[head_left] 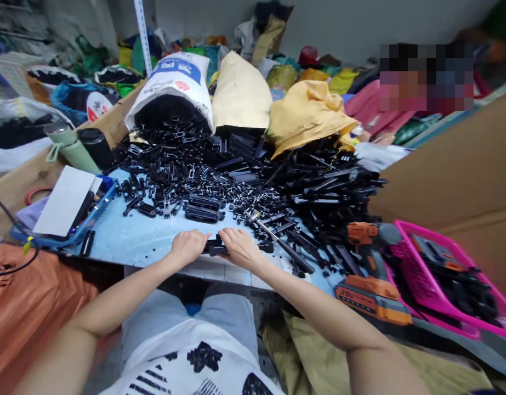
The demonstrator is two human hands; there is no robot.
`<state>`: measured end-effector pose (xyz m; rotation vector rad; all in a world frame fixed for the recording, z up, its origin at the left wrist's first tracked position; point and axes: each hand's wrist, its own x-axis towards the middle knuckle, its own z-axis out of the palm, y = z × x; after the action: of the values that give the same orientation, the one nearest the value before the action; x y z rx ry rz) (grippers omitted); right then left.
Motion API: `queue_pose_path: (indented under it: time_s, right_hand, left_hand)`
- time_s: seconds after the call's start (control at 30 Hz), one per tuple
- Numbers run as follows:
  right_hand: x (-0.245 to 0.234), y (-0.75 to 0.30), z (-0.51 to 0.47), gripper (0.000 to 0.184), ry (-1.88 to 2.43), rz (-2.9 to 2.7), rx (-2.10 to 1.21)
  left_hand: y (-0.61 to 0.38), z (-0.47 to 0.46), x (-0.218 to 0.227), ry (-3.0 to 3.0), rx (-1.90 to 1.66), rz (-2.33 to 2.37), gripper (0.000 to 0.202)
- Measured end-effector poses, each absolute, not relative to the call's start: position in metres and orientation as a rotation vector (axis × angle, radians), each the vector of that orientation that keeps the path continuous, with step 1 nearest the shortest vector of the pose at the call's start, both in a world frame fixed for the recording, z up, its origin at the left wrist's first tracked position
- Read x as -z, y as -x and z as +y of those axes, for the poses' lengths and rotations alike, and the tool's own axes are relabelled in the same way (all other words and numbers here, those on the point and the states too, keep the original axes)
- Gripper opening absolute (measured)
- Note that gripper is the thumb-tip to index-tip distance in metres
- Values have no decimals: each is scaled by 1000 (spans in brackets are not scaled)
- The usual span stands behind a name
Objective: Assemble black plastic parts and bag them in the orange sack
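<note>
The held bar (216, 248) looks plastic, the hammer head (253, 218) glossy metal.

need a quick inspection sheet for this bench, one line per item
surface: light blue bench top, partly covered by loose parts
job's things: black part at the front edge; loose black parts heaped behind it
clutter: blue tray at left; hammer, orange drill, pink basket at right
hands: left hand and right hand both on the black part
cables: dark cable looping at left edge
surroundings: sacks behind
</note>
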<state>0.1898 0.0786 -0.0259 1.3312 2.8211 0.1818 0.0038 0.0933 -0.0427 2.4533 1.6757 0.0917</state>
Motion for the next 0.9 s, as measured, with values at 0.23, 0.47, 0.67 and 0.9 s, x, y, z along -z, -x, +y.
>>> queue_pose_path:
  time_s: [0.23,0.47,0.67,0.9]
  right_hand:
    - [11,-193,91,36,-1063,2874,-54]
    - [33,-199,100,38,-901,3013,49]
    - [25,-227,85,58,-1104,3043,54]
    - [-12,-218,20,60,-538,3580,878]
  left_hand:
    - [-2,95,43,-2460,-149,1598,60]
    - [-1,88,61,-2439,-170,1627,60]
    - [16,84,52,-2650,-291,1396,57]
    - [21,23,15,-2472,-1049,457,61]
